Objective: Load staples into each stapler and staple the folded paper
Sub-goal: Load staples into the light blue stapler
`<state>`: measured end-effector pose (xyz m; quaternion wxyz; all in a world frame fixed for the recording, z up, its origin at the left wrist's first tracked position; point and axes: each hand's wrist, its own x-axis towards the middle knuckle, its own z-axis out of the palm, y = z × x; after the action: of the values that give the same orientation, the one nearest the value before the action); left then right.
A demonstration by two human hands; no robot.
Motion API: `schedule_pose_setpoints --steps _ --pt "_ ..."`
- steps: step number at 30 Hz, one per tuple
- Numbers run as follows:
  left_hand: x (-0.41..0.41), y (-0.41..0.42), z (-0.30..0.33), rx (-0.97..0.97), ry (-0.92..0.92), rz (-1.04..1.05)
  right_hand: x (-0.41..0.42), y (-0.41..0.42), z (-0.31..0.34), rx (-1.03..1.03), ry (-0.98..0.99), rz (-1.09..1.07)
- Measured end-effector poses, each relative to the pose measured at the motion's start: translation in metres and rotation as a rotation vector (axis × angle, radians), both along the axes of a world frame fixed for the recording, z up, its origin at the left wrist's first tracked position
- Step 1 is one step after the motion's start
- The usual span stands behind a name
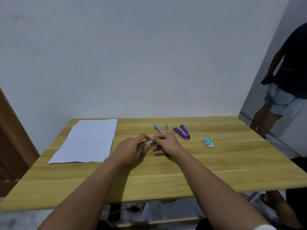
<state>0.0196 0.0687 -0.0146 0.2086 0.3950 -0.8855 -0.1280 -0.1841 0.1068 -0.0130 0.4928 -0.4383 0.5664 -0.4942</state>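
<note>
Dim, flat indoor light with soft shadows, slight overall softness, and wide-angle bending along the edges.

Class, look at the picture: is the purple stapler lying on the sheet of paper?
No, the purple stapler lies on the bare table, well right of the paper.

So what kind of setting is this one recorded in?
Probably a plain room at home, set up for a desk task: a wooden table against a bare white wall, holding paper and two staplers, blue and purple.
</note>
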Motion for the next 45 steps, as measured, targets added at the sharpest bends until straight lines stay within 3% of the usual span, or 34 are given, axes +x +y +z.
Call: schedule_pose_setpoints --steps 9,15,19,22,36,45 --pt "-0.006 -0.004 0.000 -0.113 -0.071 0.000 0.003 -0.001 -0.022 -0.078 0.166 -0.046" --pt "-0.006 -0.004 -0.001 -0.214 -0.217 0.018 0.011 0.000 -0.035 -0.326 0.796 -0.072" --pt "0.005 -0.009 -0.004 -0.222 -0.300 -0.013 0.014 0.000 -0.038 -0.370 1.006 -0.036" --pt "0.017 -0.012 -0.007 -0.121 -0.275 -0.039 0.015 0.001 -0.039 -0.386 1.075 -0.013" --pt "0.025 -0.003 -0.015 -0.233 -0.071 0.056 0.017 0.005 -0.044 -0.514 1.071 0.004" --pt "0.025 -0.003 -0.018 -0.297 -0.094 0.071 0.026 0.000 -0.037 -0.481 1.314 0.077"
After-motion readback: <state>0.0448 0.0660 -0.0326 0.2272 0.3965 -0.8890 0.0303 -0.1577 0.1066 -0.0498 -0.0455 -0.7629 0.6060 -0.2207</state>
